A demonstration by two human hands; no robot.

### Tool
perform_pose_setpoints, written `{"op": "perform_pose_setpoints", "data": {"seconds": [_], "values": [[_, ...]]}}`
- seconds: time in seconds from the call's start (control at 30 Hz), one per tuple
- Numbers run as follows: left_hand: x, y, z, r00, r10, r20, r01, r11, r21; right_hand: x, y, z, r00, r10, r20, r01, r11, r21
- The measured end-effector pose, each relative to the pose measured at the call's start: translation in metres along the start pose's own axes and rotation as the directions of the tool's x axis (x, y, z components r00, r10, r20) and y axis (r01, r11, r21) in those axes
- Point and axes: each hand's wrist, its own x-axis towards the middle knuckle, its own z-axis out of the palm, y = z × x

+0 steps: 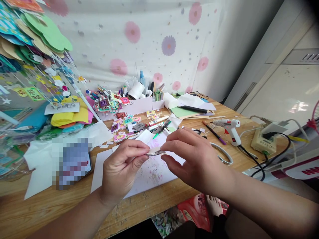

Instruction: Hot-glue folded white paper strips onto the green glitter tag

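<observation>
My left hand (122, 166) and my right hand (193, 156) meet above a white sheet (152, 171) on the wooden table (74, 202). Between their fingertips they pinch a small flat paper piece (156, 152), seen nearly edge-on. The left thumb and forefinger grip its left end; the right thumb and fingers hold its right end. Both hands hover a little above the sheet, which is smeared with pink marks.
Small colourful paper cut-outs (124, 124) and pens (159, 124) lie behind the hands. A white glue gun (230, 127) and a power strip (264, 141) sit at the right, scissors (221, 152) beside my right hand. Coloured paper stacks (67, 116) fill the left; a white organiser box (139, 104) stands at the back.
</observation>
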Motion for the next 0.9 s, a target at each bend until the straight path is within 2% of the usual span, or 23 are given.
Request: {"op": "perform_pose_setpoints", "data": {"seconds": [0.1,0.2,0.6,0.9], "values": [[-0.0011,-0.0014,0.0014,0.998,-0.062,-0.022,0.061,0.997,-0.045,0.0006,0.0007,0.0042,0.999,0.037,-0.036,-0.033,0.993,0.112],[-0.0016,-0.0020,0.0017,0.997,-0.070,-0.016,0.069,0.995,-0.070,0.0003,0.0001,0.0080,0.997,0.032,-0.072,-0.021,0.988,0.155],[0.0019,0.0040,0.0018,0.999,0.047,0.016,-0.048,0.998,0.035,0.0016,-0.0047,0.0069,0.996,-0.008,-0.090,0.009,1.000,0.020],[0.0002,0.0021,0.0006,1.000,0.013,-0.009,-0.013,1.000,0.027,0.0009,-0.0039,0.0076,0.997,-0.018,-0.082,0.017,1.000,-0.007]]}}
